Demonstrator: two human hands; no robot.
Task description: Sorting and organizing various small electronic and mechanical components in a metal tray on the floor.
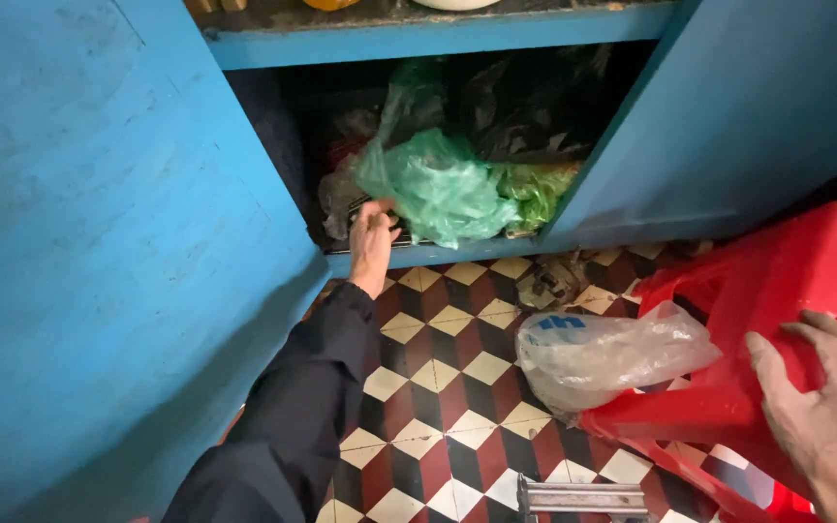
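the left hand (372,239) reaches into the blue cupboard (418,254), fingers curled on a dark thing (370,206) at nine o'clock of the green bag (435,187); whether they grip it i cannot tell. the right hand (825,416), at five o'clock, rests spread flat on the red stool (767,320), beside a clear bag (603,355).

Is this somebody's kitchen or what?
Probably a home kitchen or storeroom corner. A blue cupboard stands open, stuffed with plastic bags such as the green bag, above a patterned tile floor. The left hand reaches in; the right hand rests on a red stool.
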